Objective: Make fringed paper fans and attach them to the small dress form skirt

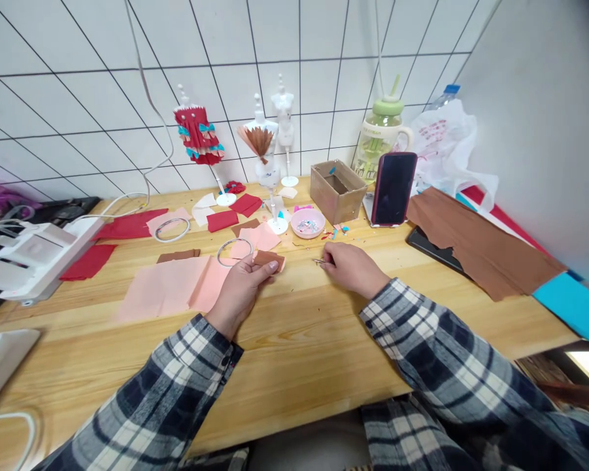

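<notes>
Head view: brown piece [269, 258] and metal tool [319, 261] in hand

We judge this to be a preparing step on the small, flat piece. Our left hand [240, 284] has its grip closed, thumb pressing the piece above the worktop [294, 353]. Our right hand [353, 267] has its grip closed on the slim, shiny tool, type too small to tell, well apart from the piece. The next move probably calls for bringing them together steadily. Thin, matte pink sheets [161, 288] lie nearby; a pleated brown fan [259, 142] fronts a smooth white mannequin [267, 171].
</notes>
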A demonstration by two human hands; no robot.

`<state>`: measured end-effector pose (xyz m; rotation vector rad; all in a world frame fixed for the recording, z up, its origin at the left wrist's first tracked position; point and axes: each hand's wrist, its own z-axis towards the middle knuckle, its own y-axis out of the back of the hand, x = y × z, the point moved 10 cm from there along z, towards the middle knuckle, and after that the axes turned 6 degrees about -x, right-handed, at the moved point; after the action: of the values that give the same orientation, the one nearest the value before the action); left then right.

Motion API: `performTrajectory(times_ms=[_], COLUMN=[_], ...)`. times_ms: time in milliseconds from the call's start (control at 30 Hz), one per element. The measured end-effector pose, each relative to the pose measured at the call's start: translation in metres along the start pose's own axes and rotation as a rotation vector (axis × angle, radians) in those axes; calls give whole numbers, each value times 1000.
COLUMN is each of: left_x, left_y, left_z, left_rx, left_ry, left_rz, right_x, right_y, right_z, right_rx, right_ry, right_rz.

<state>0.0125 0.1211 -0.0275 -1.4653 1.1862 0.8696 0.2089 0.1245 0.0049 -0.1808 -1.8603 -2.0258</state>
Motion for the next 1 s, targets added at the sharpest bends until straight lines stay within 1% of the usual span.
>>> performTrajectory(times_ms=[67, 100, 167, 200, 267, 333, 433, 567, 633, 833, 1000], left_x=[1, 1, 3, 4, 5, 5, 6, 7, 6, 2, 1], left_y=[4, 6, 8, 7, 4, 2, 2, -2, -5, -11, -15], left_z=[-1, -2, -4, -5, -6, -8, -10, -14, -15, -16, -17], left_rx=[-55, -93, -147, -155, -148, -147, -154, -128, -109, -63, -25], left_ry=[19, 29, 48, 58, 68, 66, 70, 75, 67, 25, 13], left_rz=[-73, -124, -237, -285, -339, -343, -336, -311, -292, -256, -211], right_x=[17, 26, 45, 51, 59, 67, 73, 81, 84, 87, 88], right_y=[4, 4, -7, -11, -18, -27, -35, -52, -57, -59, -56], right_z=[-4, -6, -13, -17, -23, -28, -33, -37, -39, -39, -40], right_rx=[-72, -86, -40, -32, -44, -16, 26, 174, 213, 228, 238], right_ry=[14, 13, -3, -29, -77, -90, -79, -65, -50, -27, -13], right_rz=[152, 262, 511, 590, 718, 813, 857, 927, 967, 952, 948])
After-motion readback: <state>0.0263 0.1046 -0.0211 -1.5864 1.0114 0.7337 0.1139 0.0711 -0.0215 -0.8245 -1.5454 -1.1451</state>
